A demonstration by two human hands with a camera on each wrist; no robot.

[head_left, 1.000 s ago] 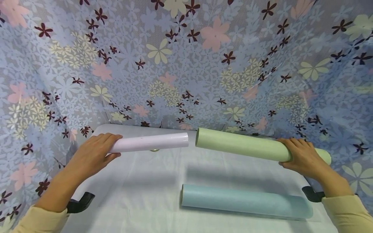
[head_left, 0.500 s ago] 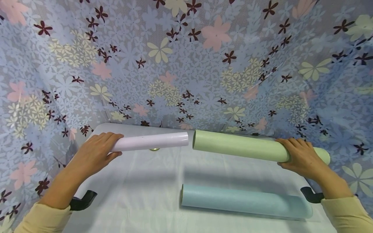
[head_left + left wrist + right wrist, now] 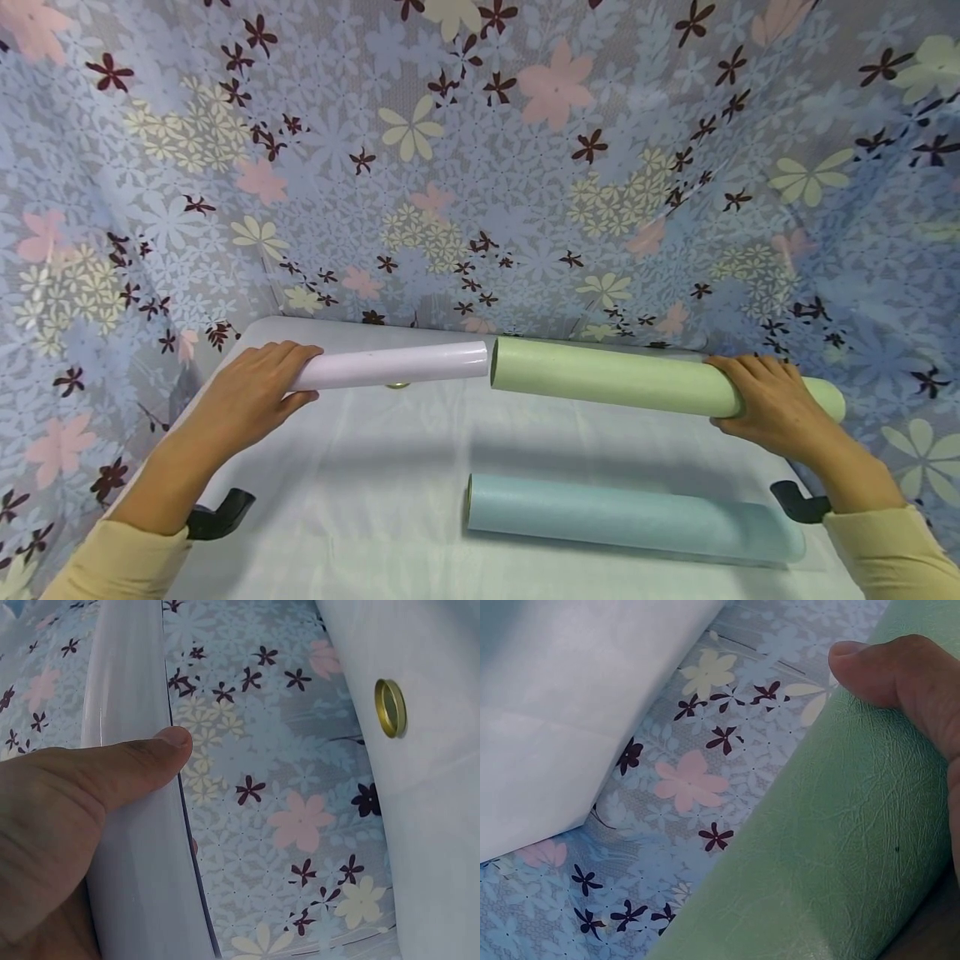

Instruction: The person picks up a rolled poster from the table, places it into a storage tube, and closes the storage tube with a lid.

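My left hand [image 3: 251,400] grips the left end of a slim, glossy pale-lilac roll [image 3: 401,364], held above the table. In the left wrist view my thumb lies across that roll [image 3: 150,877] beside a long straight edge running down it. My right hand [image 3: 768,404] grips a wider light-green roll [image 3: 607,375] near its right end, with the hollow left end facing the lilac roll. The two ends are nearly meeting, with a narrow gap between them in the head view. Fine creases texture the green roll [image 3: 832,840] in the right wrist view. Fingers beneath both rolls are mostly hidden.
A light-blue roll [image 3: 630,518] lies on the white-covered table [image 3: 360,517], in front of the green one. Behind the lilac roll sits a small gold ring [image 3: 391,709], partly hidden in the head view. Flower-printed fabric [image 3: 480,183] hangs behind and at both sides.
The green roll has moved left with my right hand, narrowing the gap to the lilac roll. My left hand has shifted very slightly right. The blue roll has stayed put.
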